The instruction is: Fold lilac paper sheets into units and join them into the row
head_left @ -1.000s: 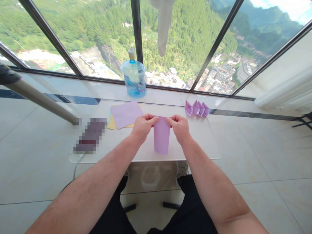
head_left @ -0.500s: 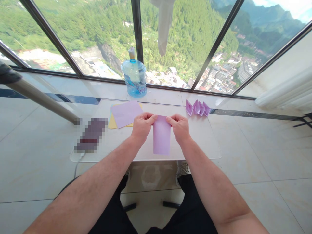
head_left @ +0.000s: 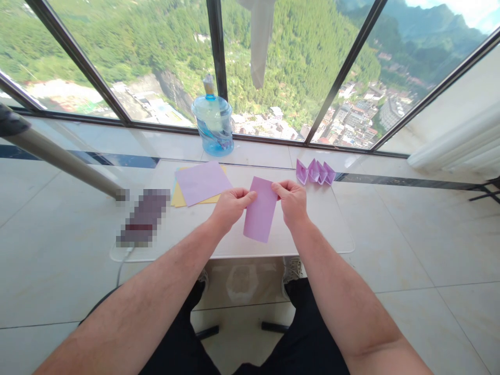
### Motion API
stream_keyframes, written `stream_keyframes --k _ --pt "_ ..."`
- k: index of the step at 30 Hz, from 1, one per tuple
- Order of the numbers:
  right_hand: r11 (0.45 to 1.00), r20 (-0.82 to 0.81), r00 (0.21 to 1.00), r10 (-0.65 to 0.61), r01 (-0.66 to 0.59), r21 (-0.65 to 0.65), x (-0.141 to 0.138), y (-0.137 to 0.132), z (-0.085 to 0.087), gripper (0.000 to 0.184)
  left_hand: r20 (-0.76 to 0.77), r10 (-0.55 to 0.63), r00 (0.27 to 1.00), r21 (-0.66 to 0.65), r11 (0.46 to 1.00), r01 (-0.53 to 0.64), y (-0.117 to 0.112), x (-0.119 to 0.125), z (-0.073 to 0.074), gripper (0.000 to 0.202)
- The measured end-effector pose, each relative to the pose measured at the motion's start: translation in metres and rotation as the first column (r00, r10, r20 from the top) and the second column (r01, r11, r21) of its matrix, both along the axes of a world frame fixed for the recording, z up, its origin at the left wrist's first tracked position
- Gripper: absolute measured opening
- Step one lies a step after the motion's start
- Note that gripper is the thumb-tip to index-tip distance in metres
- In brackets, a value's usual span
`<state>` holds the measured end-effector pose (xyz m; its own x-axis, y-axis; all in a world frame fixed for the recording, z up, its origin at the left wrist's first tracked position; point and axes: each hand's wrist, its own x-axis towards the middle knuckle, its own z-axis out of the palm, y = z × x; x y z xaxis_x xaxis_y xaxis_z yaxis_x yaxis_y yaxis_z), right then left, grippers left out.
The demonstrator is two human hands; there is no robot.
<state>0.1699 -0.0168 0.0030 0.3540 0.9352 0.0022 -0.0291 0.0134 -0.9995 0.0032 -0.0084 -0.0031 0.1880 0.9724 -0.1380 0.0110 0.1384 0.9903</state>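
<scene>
A folded pink paper rectangle (head_left: 260, 211) hangs tilted above the small white table (head_left: 324, 219). My left hand (head_left: 231, 207) pinches its left edge a little below the top. My right hand (head_left: 294, 202) pinches its upper right corner. Both hands are closed on the paper, thumbs toward each other. Left of my hands, a flat pink sheet (head_left: 202, 182) lies on top of yellow sheets (head_left: 178, 197). At the table's far right corner stand several folded pink paper pieces (head_left: 314, 172) in a row.
A blue water jug (head_left: 213, 126) stands on the window ledge behind the table. A blurred dark object (head_left: 144, 217) lies at the table's left end, with a cable dropping off the edge. A slanted metal pole (head_left: 58, 159) runs in from the left. A white cloth (head_left: 260, 36) hangs above.
The paper has tilted, its top swung to the right. My left hand slid down from the top left corner to the left edge; my right hand stayed on the top right.
</scene>
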Motion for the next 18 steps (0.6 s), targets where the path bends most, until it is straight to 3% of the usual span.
stream_keyframes --k 4,9,13,18 --pt "1.0 -0.032 0.999 -0.002 0.003 0.008 0.002 0.001 0.001 0.022 -0.115 0.023 0.993 0.029 0.999 -0.02 0.0 -0.003 -0.001 0.039" --pt "0.999 -0.023 0.999 -0.038 0.037 -0.027 0.008 0.006 -0.003 0.024 -0.088 -0.017 0.996 0.015 1.0 0.019 0.003 -0.006 0.001 0.036" --pt "0.998 -0.023 0.999 -0.048 0.048 -0.032 0.012 0.007 -0.005 0.025 -0.117 -0.092 0.989 -0.02 0.996 0.091 0.004 -0.009 0.003 0.029" --pt "0.996 -0.058 0.996 -0.075 0.071 -0.058 0.014 0.009 -0.004 0.027 -0.267 -0.195 0.944 0.004 0.979 0.203 0.004 -0.01 0.005 0.02"
